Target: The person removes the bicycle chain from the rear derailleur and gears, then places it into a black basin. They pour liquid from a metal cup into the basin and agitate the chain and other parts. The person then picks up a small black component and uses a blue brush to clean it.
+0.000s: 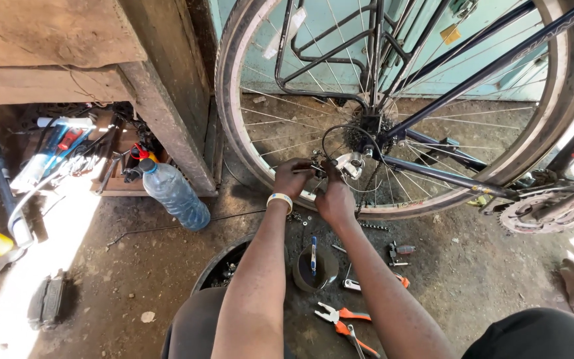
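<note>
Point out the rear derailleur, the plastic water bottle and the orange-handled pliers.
rear derailleur (349, 165), head view, silver body beside the hands
plastic water bottle (175, 195), head view, middle of clear body
orange-handled pliers (344, 321), head view, near the pivot

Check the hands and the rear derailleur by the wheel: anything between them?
Nothing visible. The left hand and right hand are both already at the silver rear derailleur, in front of the rear wheel. Exact finger contact is hard to make out. The pliers lie on the ground behind the hands.
</note>
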